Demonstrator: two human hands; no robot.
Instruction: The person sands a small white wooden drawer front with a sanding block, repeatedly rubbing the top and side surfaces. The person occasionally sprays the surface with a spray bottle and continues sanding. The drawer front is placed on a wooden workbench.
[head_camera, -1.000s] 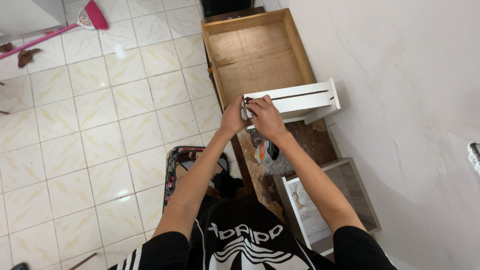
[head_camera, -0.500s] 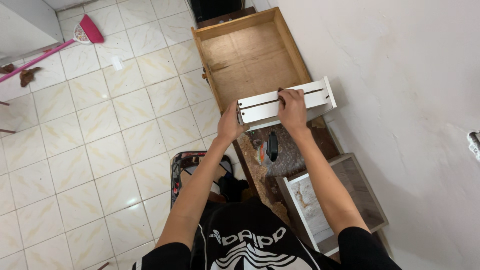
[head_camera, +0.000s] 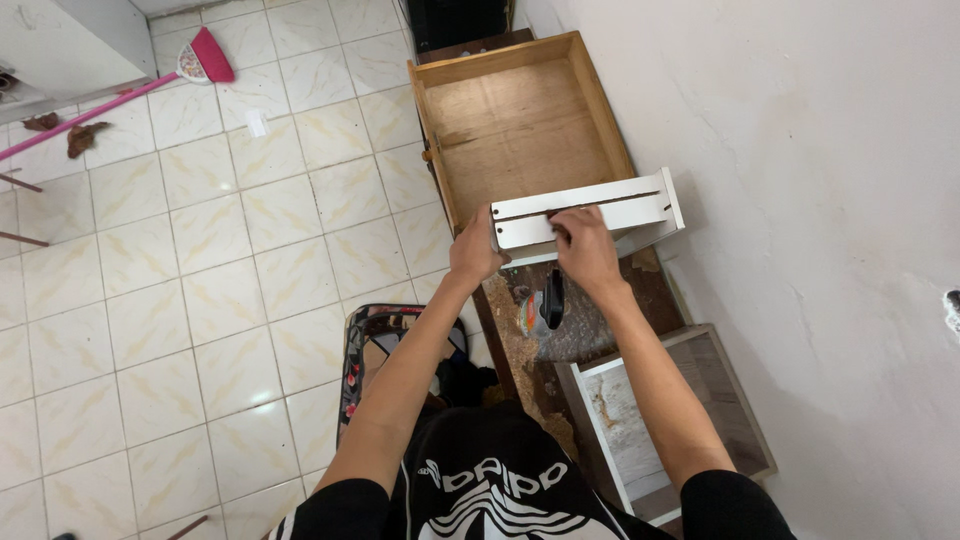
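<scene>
Both hands shifted: left hand (head_camera: 478, 253) gripping white panel (head_camera: 585, 213) end edge, right hand (head_camera: 585, 250) clasping its lower edge.

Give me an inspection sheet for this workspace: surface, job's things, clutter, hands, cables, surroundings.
Surface: worn brown board, chipped along its edge.
Job's things: white panel with a dark groove, held at its left part above the board.
Clutter: dark-handled tool lying below the panel.
Hands: left hand grips the panel's left end; right hand rests on its lower edge.
Cables: nothing seen.
Surroundings: open wooden drawer, tiled floor, pink broom, white wall.
</scene>
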